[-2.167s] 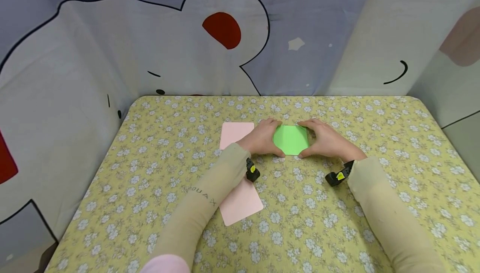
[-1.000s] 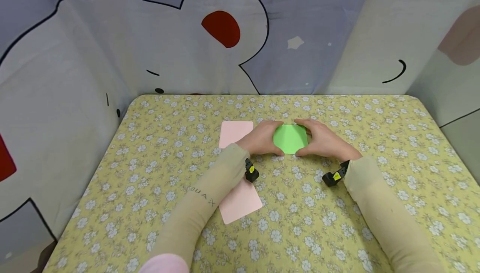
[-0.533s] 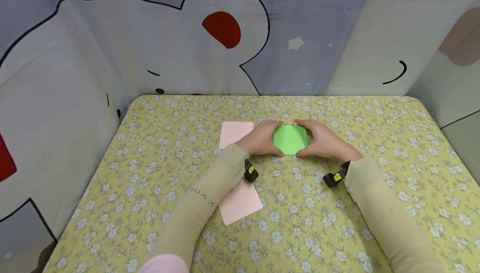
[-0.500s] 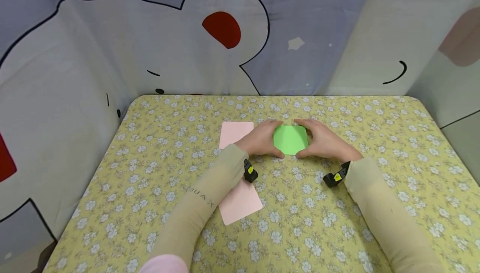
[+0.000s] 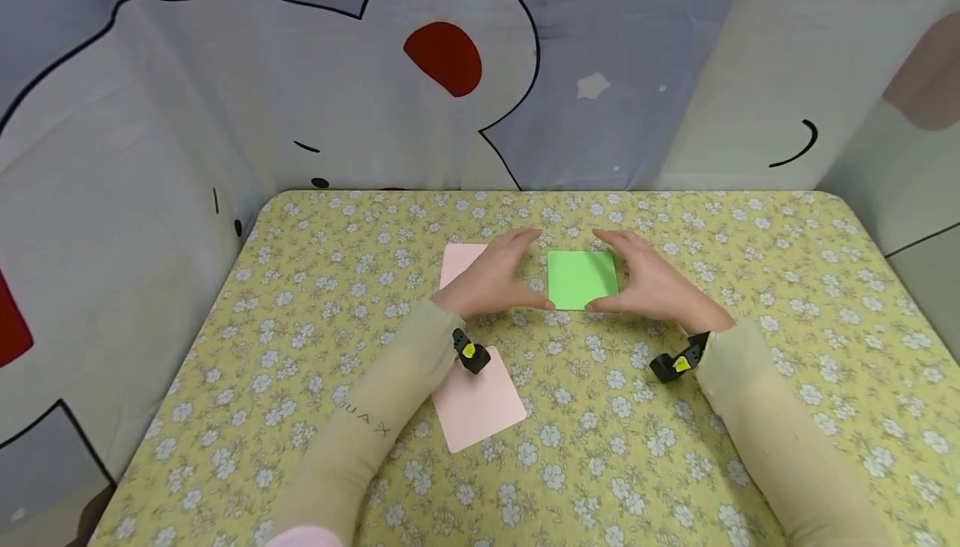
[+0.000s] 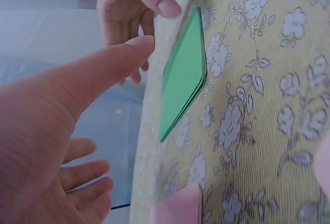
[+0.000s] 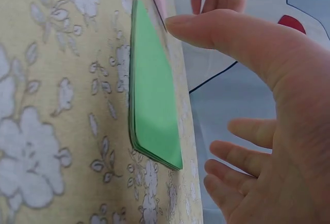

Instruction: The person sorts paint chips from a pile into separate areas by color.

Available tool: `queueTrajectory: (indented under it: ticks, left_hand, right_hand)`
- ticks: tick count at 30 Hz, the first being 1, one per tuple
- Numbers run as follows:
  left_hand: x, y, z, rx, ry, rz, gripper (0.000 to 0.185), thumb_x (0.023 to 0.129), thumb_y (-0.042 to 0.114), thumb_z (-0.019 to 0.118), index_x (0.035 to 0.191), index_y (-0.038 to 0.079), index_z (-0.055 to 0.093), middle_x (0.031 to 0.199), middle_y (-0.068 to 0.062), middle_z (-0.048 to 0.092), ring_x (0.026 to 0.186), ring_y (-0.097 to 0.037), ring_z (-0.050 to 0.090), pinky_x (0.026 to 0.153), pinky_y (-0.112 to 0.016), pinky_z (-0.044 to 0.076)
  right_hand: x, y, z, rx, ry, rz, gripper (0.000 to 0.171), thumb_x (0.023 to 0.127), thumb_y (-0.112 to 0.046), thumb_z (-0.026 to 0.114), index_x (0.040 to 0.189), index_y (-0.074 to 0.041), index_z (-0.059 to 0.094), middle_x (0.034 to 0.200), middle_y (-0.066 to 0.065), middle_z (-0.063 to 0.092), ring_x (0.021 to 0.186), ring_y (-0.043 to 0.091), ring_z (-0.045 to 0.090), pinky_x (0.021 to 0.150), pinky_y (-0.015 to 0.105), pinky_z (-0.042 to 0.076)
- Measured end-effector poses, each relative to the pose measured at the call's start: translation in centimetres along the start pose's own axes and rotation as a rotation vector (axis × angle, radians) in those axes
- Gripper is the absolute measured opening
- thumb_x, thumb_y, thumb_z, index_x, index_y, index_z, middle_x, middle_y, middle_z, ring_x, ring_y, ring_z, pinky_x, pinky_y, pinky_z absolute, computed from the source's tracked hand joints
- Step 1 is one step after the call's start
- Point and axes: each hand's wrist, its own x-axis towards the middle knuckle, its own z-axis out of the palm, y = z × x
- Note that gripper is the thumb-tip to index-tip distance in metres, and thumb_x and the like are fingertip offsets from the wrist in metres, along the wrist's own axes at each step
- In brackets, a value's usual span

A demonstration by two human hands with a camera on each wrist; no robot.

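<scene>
A small stack of green cards with rounded corners lies flat on the flowered cloth. The wrist views show several thin layers, their edges fairly even, in the green stack. Left of it my left hand hovers with thumb and fingers spread, apart from the cards. My right hand arches around the stack's right side, its thumb tip near the front right corner; in the right wrist view the right hand stands clear of the cards, fingers loosely bent. Neither hand holds anything.
A pink card lies at the back left, partly hidden by my left hand. Another pink card lies tilted nearer the front, partly under the left forearm. The yellow flowered cloth covers the table; a printed curtain hangs behind.
Both hands bordered the green stack earlier; now my left hand has let go and moved left, fingers spread wider. My right hand has opened slightly. The green stack lies about where it was.
</scene>
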Motion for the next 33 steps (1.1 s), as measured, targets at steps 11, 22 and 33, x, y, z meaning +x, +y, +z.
queueTrajectory:
  ticks: [11,22,33]
  left_hand:
    - [-3.2,0.1,-0.9,0.001,0.059,0.026,0.108,0.082,0.052,0.083,0.162,0.012,0.024,0.164,-0.007,0.026,0.149,-0.024,0.025,0.117,-0.044,0.031]
    - [-5.9,0.5,-1.4,-0.002,0.081,0.043,0.108,0.081,0.053,0.083,0.163,0.013,0.024,0.167,-0.004,0.019,0.152,-0.022,0.016,0.119,-0.045,0.026]
    - [-8.3,0.6,-1.6,0.016,0.101,0.054,0.112,0.078,0.046,0.089,0.162,0.011,0.024,0.165,-0.007,0.024,0.149,-0.022,0.022,0.116,-0.044,0.032]
  right_hand:
    - [-0.9,-1.0,0.6,-0.015,0.017,-0.030,0.117,0.069,-0.040,0.095,0.160,-0.007,0.029,0.159,0.019,0.033,0.139,0.042,0.036,0.106,0.067,0.036]
    - [-1.5,-2.7,1.0,-0.013,0.011,-0.082,0.117,0.069,-0.044,0.094,0.161,-0.013,0.029,0.159,0.016,0.034,0.137,0.038,0.040,0.103,0.065,0.041]
    - [-2.1,-4.2,2.1,-0.014,-0.034,-0.140,0.114,0.071,-0.046,0.092,0.161,-0.013,0.030,0.162,0.013,0.031,0.142,0.036,0.035,0.109,0.062,0.036]
